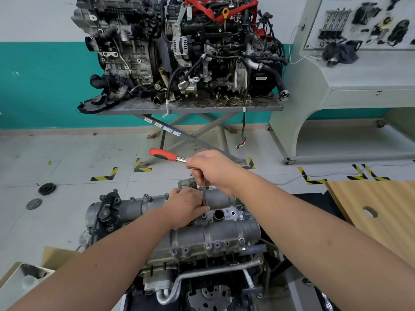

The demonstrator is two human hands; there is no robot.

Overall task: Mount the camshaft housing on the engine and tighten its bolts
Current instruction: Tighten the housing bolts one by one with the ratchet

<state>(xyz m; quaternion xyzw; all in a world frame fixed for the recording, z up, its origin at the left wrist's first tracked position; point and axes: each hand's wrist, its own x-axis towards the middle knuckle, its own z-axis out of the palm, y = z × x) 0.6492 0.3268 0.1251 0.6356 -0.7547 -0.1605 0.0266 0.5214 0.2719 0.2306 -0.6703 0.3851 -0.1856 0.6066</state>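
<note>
A wall (45, 63) painted white above and teal below fills the upper left of the frame. At upper centre, a grey scissor-leg stand (188, 107) carries two engines (179, 48). A pale display console (350, 70) occupies the upper right. Yellow-black hazard tape (104, 175) marks the light tiled floor (56, 153) across mid-frame.

matt cast-metal camshaft housing (197, 234); ratchet (166, 154) handle glossy red plastic.
</note>
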